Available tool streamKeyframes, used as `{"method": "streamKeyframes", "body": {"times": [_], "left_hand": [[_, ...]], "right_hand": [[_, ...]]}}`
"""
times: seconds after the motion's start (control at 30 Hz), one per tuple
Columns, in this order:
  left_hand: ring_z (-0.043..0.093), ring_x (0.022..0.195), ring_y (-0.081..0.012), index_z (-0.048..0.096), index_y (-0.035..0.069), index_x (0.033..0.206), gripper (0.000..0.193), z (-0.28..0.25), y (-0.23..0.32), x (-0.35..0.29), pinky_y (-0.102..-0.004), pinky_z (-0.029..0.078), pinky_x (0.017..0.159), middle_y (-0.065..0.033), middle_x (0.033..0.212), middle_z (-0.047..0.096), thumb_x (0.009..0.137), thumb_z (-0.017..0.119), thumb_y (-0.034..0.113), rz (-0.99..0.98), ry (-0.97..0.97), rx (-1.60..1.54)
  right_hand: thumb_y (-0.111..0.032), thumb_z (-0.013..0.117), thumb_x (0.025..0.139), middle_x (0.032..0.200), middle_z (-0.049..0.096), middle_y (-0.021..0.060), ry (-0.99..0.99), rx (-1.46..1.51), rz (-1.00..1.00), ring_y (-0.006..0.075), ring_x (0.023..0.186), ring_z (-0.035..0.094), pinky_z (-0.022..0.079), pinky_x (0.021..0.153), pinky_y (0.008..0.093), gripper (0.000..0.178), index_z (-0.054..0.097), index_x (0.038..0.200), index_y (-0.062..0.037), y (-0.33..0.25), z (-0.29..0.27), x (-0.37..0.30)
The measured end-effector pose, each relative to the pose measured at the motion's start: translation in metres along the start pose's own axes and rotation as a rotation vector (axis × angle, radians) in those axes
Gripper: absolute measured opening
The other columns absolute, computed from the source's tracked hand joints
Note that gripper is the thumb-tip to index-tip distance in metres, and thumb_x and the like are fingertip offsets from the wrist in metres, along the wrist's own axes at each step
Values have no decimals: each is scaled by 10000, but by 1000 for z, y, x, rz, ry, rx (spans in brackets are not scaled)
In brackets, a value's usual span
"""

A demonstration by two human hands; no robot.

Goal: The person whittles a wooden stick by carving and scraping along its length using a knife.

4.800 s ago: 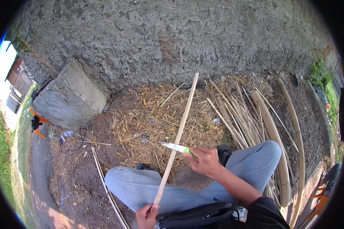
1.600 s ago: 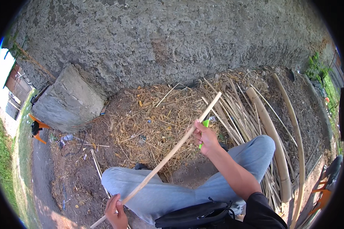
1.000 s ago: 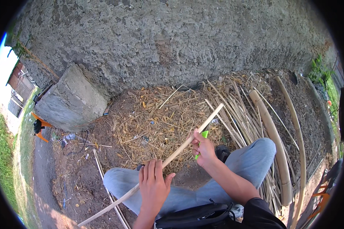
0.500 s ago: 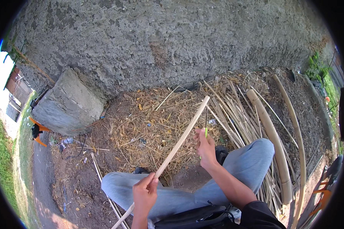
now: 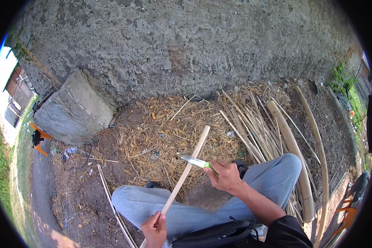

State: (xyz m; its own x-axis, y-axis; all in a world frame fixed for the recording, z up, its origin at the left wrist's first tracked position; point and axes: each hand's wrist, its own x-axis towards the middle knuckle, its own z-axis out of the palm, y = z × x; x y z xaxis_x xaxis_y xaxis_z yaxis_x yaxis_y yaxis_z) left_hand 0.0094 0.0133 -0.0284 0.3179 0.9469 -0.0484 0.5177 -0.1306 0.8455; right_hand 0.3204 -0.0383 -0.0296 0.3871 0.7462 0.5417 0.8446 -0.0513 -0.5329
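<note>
My left hand (image 5: pixel 155 228) grips the lower end of a long pale bamboo strip (image 5: pixel 187 168), which slants up and to the right over my grey-trousered knees. My right hand (image 5: pixel 225 177) holds a knife with a green handle (image 5: pixel 196 161). Its blade points left and meets the strip about midway along it. Shavings and dry straw (image 5: pixel 169 128) lie on the ground under the strip's far end.
A rough grey wall (image 5: pixel 186 45) rises ahead, with a concrete block (image 5: pixel 74 109) at its foot on the left. Split bamboo strips and thick curved poles (image 5: pixel 289 140) lie piled at the right. A thin strip (image 5: pixel 111 206) lies on the dirt at the left.
My right hand has turned the knife from upright beside the strip to lie across it, blade pointing left. My left hand has slid down toward the strip's lower end, and the strip stands steeper.
</note>
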Motion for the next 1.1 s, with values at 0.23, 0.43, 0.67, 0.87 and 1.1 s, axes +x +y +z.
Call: {"method": "streamKeyframes", "body": {"times": [0.23,0.43,0.67,0.87,1.1], "left_hand": [[478,563,-105,723,-46,1039,214,2,-27,-18,-307,419,524,-66,612,541,917,692,128,215,98,138],[438,517,-120,725,-39,993,202,-10,-10,-30,-320,396,489,-88,574,498,933,668,146,188,92,144],[603,621,-325,709,-32,1002,162,-39,16,-42,-400,471,564,-200,727,621,918,646,91,304,58,267],[501,524,-227,706,-22,1011,137,-15,-3,-25,-356,387,494,-143,642,527,922,643,61,313,159,151],[474,531,-164,695,-37,989,140,-4,-12,-23,-333,395,499,-126,622,504,918,660,79,304,105,135]], "right_hand": [[-307,719,888,636,623,62,15,-137,24,234,413,571,411,353,380,234,709,883,-73,20,12,7],[-257,728,874,639,650,84,44,-125,32,257,457,600,435,398,370,209,713,900,-50,18,15,12],[-366,545,1004,536,555,149,167,-41,665,308,422,524,398,488,440,451,676,752,-16,92,-14,30],[-256,626,967,556,579,142,60,134,329,267,427,543,407,449,381,283,700,862,-3,6,-2,12],[-217,708,885,692,669,93,32,122,50,275,481,621,465,414,387,197,705,939,-28,-10,9,-9]]}}
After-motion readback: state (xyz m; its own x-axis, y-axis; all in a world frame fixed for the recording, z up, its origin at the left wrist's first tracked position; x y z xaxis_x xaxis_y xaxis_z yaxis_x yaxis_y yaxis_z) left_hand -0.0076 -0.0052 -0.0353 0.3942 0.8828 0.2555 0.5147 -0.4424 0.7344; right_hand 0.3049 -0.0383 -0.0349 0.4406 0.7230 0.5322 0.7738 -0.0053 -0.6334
